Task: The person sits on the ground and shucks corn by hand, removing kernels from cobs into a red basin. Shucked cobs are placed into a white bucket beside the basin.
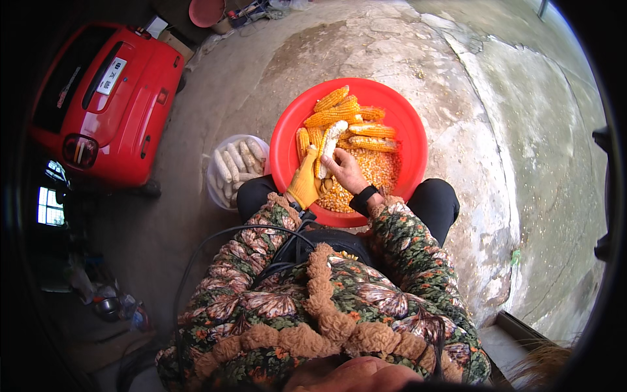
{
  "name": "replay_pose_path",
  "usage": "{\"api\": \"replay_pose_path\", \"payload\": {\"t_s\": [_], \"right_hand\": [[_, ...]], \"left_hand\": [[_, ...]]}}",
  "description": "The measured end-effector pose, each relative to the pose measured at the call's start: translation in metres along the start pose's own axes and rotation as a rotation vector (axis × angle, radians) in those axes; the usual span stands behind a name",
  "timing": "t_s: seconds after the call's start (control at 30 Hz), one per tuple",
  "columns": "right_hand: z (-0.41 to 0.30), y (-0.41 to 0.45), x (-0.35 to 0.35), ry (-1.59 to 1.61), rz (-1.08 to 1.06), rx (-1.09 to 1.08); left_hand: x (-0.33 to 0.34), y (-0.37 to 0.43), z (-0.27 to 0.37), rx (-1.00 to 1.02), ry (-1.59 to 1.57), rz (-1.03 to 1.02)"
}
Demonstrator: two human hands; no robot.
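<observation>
A half-stripped corn cob (332, 137), bare and white on one face with yellow kernels along its left side, is held between my two hands. My left hand (302, 182), in a yellow knit glove, grips its lower end from the left. My right hand (349, 172), ungloved and with a black band at the wrist, has its thumb and fingers on the cob's lower right. Below both is a red plastic basin (416, 161). Several whole yellow corn ears (328, 116) lie in its far part, and loose corn kernels (379, 169) cover the near part.
Left of the basin, a whitish tub (212, 182) holds several stripped cobs (236, 158). A red car (132, 108) stands at the far left. Scattered kernels dot the cracked concrete floor (470, 171). A black cable (191, 259) loops beside my left sleeve.
</observation>
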State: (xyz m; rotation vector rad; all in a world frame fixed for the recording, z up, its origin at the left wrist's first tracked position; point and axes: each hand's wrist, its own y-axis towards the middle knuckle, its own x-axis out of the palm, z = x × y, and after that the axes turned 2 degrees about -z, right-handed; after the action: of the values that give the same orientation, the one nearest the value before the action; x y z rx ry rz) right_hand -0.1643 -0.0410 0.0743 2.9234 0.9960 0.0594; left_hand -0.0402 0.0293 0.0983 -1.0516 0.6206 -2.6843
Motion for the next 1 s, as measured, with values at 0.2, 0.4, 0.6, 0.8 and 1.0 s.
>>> {"api": "replay_pose_path", "payload": {"t_s": [0.2, 0.4, 0.6, 0.8, 1.0], "right_hand": [[0.006, 0.001, -0.005, 0.154, 0.004, -0.024], [-0.005, 0.006, -0.026, 0.433, 0.185, 0.325], [-0.001, 0.013, -0.044, 0.448, 0.257, 0.304], [0.024, 0.023, -0.045, 0.014, 0.270, 0.107], [0.016, 0.019, -0.045, 0.076, 0.227, 0.068]], "left_hand": [[0.005, -0.010, 0.006, -0.058, 0.007, -0.180], [0.014, -0.008, 0.004, 0.209, 0.746, 0.107], [0.011, -0.007, 0.000, 0.514, 1.516, 0.263], [0.025, -0.017, 0.005, 0.394, 1.724, 0.337], [0.024, -0.015, 0.000, 0.446, 1.732, 0.272]]}}
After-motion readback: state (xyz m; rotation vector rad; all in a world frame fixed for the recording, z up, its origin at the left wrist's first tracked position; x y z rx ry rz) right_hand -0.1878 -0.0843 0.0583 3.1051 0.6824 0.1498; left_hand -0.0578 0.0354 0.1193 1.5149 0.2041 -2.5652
